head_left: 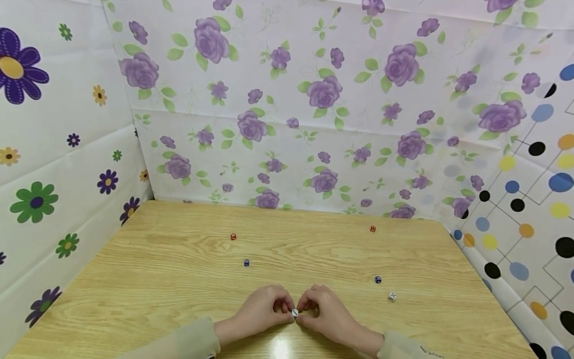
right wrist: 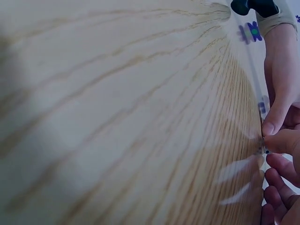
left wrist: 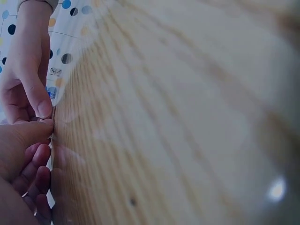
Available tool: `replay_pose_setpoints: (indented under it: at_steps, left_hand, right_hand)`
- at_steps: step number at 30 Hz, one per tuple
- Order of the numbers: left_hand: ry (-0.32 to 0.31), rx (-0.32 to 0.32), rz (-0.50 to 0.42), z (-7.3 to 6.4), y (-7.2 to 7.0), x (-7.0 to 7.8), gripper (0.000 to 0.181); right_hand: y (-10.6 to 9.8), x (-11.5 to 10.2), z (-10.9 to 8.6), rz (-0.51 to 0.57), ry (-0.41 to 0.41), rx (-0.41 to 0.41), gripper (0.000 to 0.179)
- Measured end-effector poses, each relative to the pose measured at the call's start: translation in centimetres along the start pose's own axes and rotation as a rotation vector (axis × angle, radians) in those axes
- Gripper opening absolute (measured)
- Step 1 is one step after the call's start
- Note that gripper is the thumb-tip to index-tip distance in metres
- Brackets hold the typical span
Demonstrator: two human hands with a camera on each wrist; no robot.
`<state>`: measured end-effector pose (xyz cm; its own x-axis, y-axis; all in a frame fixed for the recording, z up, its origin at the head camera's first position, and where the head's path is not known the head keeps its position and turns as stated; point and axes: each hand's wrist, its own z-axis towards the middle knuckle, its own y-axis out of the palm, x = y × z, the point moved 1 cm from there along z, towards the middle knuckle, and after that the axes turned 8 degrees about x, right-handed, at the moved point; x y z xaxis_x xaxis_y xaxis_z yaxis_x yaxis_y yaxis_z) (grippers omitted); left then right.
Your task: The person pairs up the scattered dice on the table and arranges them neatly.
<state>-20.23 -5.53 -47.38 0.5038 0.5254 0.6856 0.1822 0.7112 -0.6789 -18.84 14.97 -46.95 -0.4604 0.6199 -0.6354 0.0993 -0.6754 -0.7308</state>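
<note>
Between the fingertips of both hands, at the front middle of the table in the head view, is a small white die (head_left: 294,313) with dark pips. My left hand (head_left: 264,310) pinches it from the left with thumb and curled index finger. From the right, my right hand (head_left: 329,315) grips it the same way. In both wrist views the thumb tips of the left hand (left wrist: 21,154) and the right hand (left wrist: 28,77) meet low over the tabletop. Fingers hide most of the die there.
On the wooden table (head_left: 179,294) lie a second white die (head_left: 392,296) and a blue die (head_left: 378,279) at right. Another blue die (head_left: 246,263) is left of centre. Red dice sit farther back, one left (head_left: 233,237), one right (head_left: 372,229). Patterned cloths surround the table.
</note>
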Motion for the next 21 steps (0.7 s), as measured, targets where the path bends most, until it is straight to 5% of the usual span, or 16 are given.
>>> replay_pose_setpoints:
  at_steps: [11,21]
  left_hand:
    - [-0.006,-0.003,-0.093,-0.04,-0.04,-0.33,0.011]
    - [0.016,0.001,-0.071,-0.03,-0.13,-0.02,0.011]
  right_hand:
    - [-0.06,-0.13,-0.02,-0.014,0.01,-0.006,0.013]
    - [-0.18,-0.3,0.0,-0.008,0.008,0.004,0.013]
